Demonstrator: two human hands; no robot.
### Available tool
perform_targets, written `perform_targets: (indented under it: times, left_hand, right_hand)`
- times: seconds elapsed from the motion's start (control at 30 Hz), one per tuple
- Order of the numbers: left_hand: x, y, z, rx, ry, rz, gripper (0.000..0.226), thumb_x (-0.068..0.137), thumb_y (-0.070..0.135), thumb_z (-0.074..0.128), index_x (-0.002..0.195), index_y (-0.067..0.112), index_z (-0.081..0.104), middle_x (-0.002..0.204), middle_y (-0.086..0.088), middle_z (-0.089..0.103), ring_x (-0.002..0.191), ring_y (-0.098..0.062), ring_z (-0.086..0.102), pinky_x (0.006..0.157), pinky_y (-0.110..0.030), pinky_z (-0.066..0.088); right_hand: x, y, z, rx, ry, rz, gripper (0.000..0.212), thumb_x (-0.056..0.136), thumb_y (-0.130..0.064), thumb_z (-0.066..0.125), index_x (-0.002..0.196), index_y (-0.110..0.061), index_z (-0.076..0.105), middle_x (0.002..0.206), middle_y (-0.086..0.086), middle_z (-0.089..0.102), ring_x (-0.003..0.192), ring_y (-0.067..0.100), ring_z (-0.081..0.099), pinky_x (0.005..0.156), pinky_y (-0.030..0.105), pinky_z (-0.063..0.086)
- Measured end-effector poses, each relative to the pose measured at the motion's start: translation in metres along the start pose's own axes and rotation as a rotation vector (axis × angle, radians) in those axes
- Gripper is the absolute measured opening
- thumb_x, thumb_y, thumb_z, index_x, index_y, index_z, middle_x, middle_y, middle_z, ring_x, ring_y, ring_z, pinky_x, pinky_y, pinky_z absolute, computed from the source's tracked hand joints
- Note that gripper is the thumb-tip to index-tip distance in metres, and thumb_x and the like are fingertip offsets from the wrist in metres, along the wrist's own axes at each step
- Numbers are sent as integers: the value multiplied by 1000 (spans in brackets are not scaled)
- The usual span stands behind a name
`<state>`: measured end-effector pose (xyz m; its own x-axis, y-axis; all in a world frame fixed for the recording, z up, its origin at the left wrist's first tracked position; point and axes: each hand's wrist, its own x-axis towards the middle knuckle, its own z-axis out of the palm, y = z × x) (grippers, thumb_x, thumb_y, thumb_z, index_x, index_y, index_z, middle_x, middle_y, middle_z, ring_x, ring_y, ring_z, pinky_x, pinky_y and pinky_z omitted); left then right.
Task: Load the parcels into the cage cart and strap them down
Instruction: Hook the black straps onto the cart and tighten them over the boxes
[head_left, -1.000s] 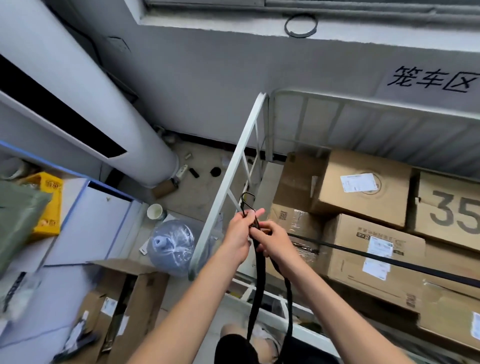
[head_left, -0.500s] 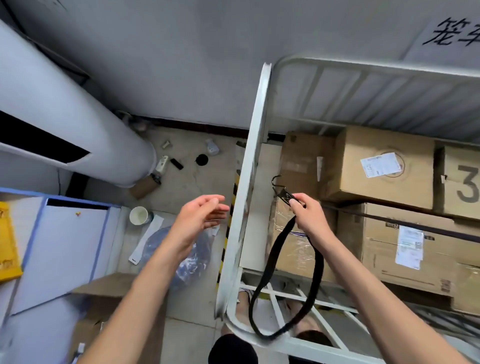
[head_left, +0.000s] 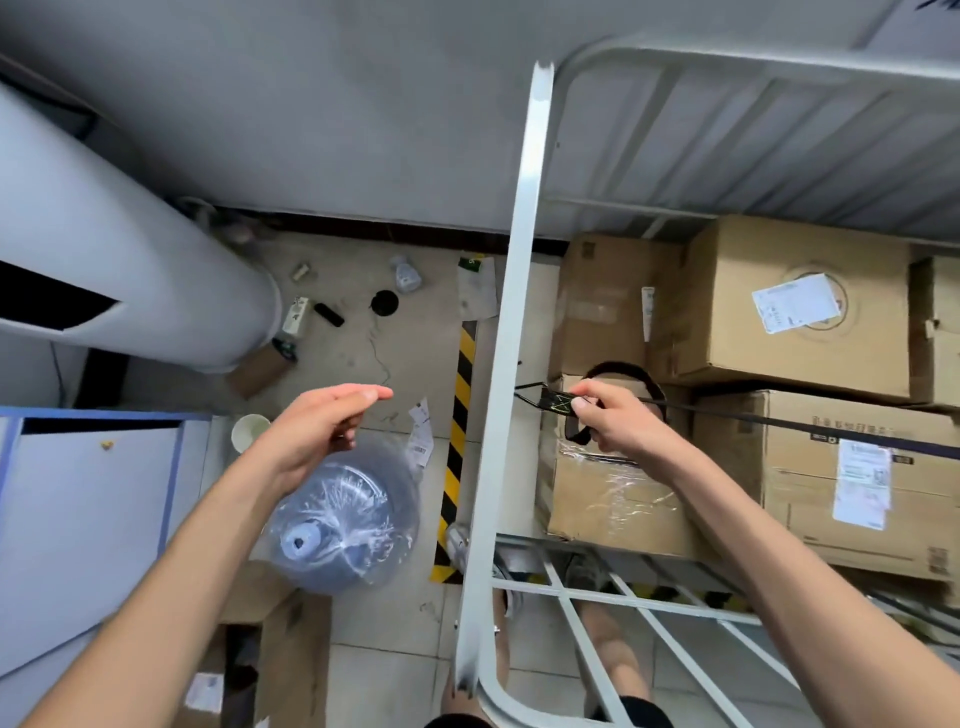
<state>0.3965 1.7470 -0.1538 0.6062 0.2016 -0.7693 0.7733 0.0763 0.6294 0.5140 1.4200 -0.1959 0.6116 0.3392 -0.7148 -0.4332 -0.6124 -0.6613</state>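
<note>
Right of centre: right hand (head_left: 618, 421) is inside the cage cart (head_left: 514, 364), fingers curled and pinching the stitched end of a black strap (head_left: 810, 423). A metal hook on that end points toward the cart's white side rail; whether it touches the rail cannot be told. The strap loops up over the hand, then runs taut to the right edge of the frame across the stacked cardboard parcels (head_left: 779, 322).

Left of centre: left hand (head_left: 317, 431) hangs outside the rail, fingers loosely extended, gripping nothing, well apart from the strap.

Lower centre: a plastic-wrapped water jug (head_left: 343, 525) on the floor. Yellow-black hazard tape (head_left: 460, 415) runs alongside the rail.
</note>
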Motion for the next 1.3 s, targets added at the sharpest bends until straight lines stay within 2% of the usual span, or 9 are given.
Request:
perform_targets:
  times: [0.2,0.3,0.4,0.73,0.9,1.0,1.1,1.2,1.3]
  left_hand:
    - [47,17,17,-20,-111,-50,20,97,19,59,109,13,74,60,8,36,53,-8,34,56,-22,33]
    - [60,25,24,-34,-119,-61,20,96,19,60,109,13,74,58,10,38,51,-7,34,55,-21,33]
    - [65,29,31,-32,-144,-109,21,93,22,65,111,15,75,59,10,40,51,-6,35,56,-22,34]
    - [77,34,53,162,-156,-113,7,88,23,74,94,21,73,55,16,54,57,-9,37,59,-25,32]
    - [69,37,54,48,-194,-26,13,84,25,74,87,14,66,68,6,51,54,-3,43,58,-19,37]
    - [56,41,47,-92,-141,108,20,66,34,69,79,19,72,90,2,71,79,-6,62,71,-24,47]
    - [49,44,34,-263,-168,248,20,77,23,58,70,23,76,124,-11,68,116,-19,63,89,-32,50]
    - [43,52,22,-369,-149,302,18,78,20,53,62,21,60,122,-18,68,122,-27,62,100,-33,48]
    - [34,53,8,-341,-92,318,35,97,13,36,64,19,45,117,-20,71,114,-32,66,99,-36,51]
  right_hand:
    - [11,-25,21,-78,-70,-78,20,104,-19,44,107,-19,64,69,0,49,46,4,47,48,19,36]
    - [15,-32,22,-78,-83,-103,21,105,-19,44,110,-15,64,73,2,47,63,21,42,55,27,33]
    - [16,-31,24,-74,-120,-102,21,105,-20,43,110,-15,63,76,4,44,71,24,37,55,28,31]
    - [20,-30,22,-120,-154,-116,20,106,-23,44,113,-17,61,78,2,49,67,15,43,56,23,38]
    - [21,-26,21,-78,-176,-86,22,103,-31,50,121,-26,62,73,-3,51,66,14,42,54,20,35]
    - [19,-23,10,-81,-146,-55,30,101,-34,55,130,-28,60,59,-17,56,64,10,47,58,23,40]
    - [17,-21,-2,-75,-135,-35,33,100,-33,56,132,-27,58,69,-9,54,67,14,49,58,23,41]
    - [14,-20,-10,-78,-106,-35,30,99,-35,57,129,-28,61,75,-6,53,68,13,51,58,25,41]
    - [11,-17,-20,-28,-81,-38,27,100,-33,57,125,-27,63,77,0,53,64,10,48,57,25,39]
